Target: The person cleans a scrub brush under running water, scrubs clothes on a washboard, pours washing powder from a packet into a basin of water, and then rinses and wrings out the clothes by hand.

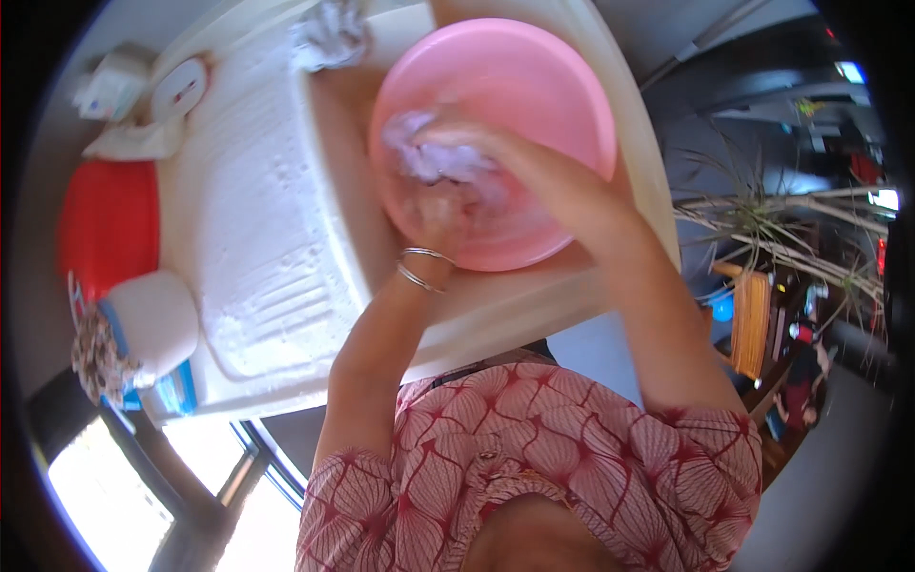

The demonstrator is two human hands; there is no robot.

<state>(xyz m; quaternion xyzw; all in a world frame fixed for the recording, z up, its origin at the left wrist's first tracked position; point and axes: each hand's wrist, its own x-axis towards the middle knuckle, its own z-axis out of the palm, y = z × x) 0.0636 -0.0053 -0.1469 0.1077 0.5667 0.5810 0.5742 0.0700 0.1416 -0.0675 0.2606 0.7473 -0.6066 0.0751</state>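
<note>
Washing seems unfinished, wringing likely left: the right hand (461, 133) clutches pale-lavender cloth (437, 166) in a round pink plastic basin (558, 105), the blurred left hand (438, 212) unreadable.

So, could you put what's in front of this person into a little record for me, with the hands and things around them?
Basin: pink, round, in the sink
Cloth: pale lilac, bunched, in the basin's left part
Right hand: on the cloth, blurred
Left hand: in the basin, beside the cloth; grip too blurred to tell
Left wrist: silvery bangles
Left of basin: ridged board
Far left: red item
</note>
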